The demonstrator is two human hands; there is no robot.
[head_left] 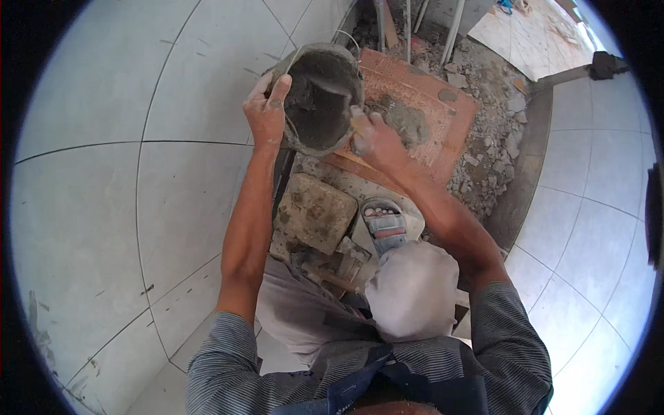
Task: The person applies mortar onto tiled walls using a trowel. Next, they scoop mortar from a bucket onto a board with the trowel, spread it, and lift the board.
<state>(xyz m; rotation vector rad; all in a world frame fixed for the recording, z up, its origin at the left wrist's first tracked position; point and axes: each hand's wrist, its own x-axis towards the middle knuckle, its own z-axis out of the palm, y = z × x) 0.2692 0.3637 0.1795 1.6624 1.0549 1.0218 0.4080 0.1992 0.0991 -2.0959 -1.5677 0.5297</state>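
Note:
My left hand [268, 109] grips the left rim of a dark bucket [354, 83], its thumb over the edge. The bucket is tilted, its mouth facing me, and wet grey mortar [304, 104] clings inside. At the bucket's right rim my right hand [379, 142] is closed around a short yellowish handle, apparently a trowel's; its blade I cannot make out. Under and beside the bucket lies a reddish-orange tile [453, 114] with its ribbed side up. A heap of wet mortar [408, 123] sits on that tile, right of my right hand.
Large pale tiles [76, 83] cover the wall at left. A mortar-stained block [315, 211] lies near my sandalled foot [384, 225]. Rubble [487, 166] borders the orange tile on the right, beside a ledge and white tiles [581, 173]. Thin pipes [453, 31] stand at the back.

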